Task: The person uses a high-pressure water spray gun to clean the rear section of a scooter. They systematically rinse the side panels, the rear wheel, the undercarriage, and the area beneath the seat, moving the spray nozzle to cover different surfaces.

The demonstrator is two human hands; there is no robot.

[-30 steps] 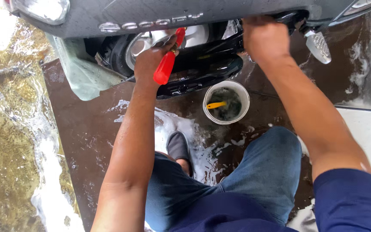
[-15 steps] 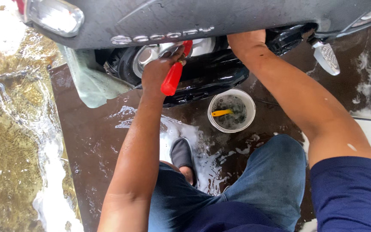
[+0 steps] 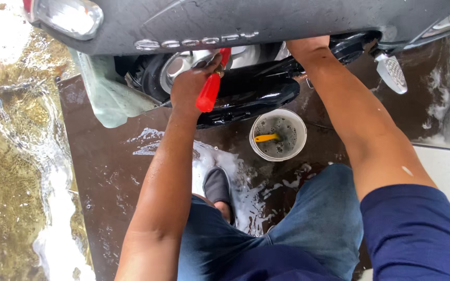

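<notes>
My left hand [image 3: 192,86] grips a tool with a red handle [image 3: 210,89], its tip pointed up at the silver hub of the scooter's rear wheel [image 3: 180,63]. My right hand [image 3: 308,48] reaches under the grey body panel [image 3: 246,18] of the scooter, and its fingers are hidden behind the panel. A glossy black exhaust cover [image 3: 256,96] runs between my two hands. I crouch on wet ground in blue jeans [image 3: 319,218] with one grey shoe [image 3: 217,184] forward.
A white bucket [image 3: 298,148] of dirty soapy water holds a yellow-handled brush [image 3: 266,138] just below the exhaust. Foam spreads over the dark wet slab [image 3: 105,171]. Water runs over rough ground at left. A metal footpeg [image 3: 391,73] sticks out at right.
The view has shifted so the scooter sits lower and nearer. My right hand has slid further under the grey panel. My left hand keeps the red-handled tool at the wheel hub.
</notes>
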